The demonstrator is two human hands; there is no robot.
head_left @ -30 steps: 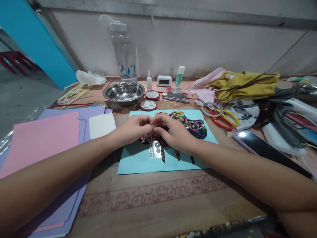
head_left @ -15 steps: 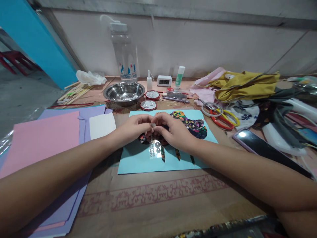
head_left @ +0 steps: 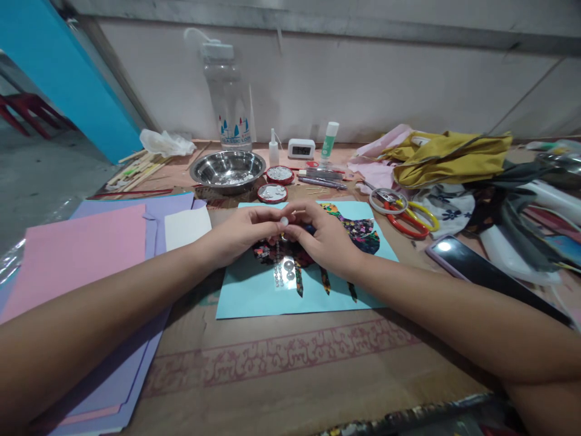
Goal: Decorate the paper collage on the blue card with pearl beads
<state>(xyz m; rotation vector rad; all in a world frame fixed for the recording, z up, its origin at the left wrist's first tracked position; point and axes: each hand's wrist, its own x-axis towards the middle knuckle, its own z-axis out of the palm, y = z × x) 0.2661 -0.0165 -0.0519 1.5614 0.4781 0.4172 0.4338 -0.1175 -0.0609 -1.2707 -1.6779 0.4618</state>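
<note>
My left hand and my right hand meet over a turquoise sheet of paper, fingers closed. A small round whitish piece, like a pearl sticker, is pinched between their fingertips. Beneath them lies a clear sheet of stick-on pearls in rows of small and larger rounds. A dark flowered cut-out with leg-like strips is on the turquoise paper, partly hidden by my hands.
Pink and purple papers lie left. Behind are a steel bowl, a water bottle, red-rimmed lids, a glue bottle and a glue stick. Scissors, cloth and a phone lie right.
The fingertips have shifted slightly up and right, and the small round piece shows more plainly between them. Everything else stays in place.
</note>
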